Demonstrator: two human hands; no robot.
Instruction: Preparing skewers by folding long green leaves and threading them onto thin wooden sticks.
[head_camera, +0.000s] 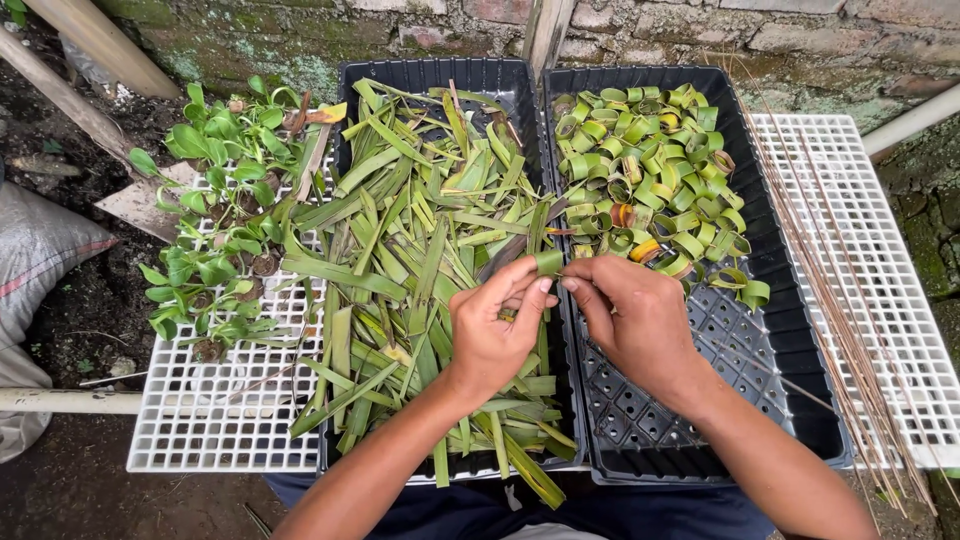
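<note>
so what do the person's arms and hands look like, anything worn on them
Both hands, left and right, are bare: no gloves, rings, watch or bracelet in view. The forearms are uncovered too, with no sleeves reaching them. Fingernails are short and unpainted.

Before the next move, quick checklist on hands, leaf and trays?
1. Left hand on the rolled green leaf strip: ok, fingers pinch it.
2. Right hand meets the strip: ok, fingertips touch at the roll.
3. Roll closed into a ring: cannot tell, fingers hide the end.
4. Left black plastic tray has flat cut leaves: ok, heaped.
5. Right black plastic tray has room: ok, the near half is bare and the green leaf rings fill the far half.
6. Thin brown sticks at hand: ok, on the white plastic grid.
</note>
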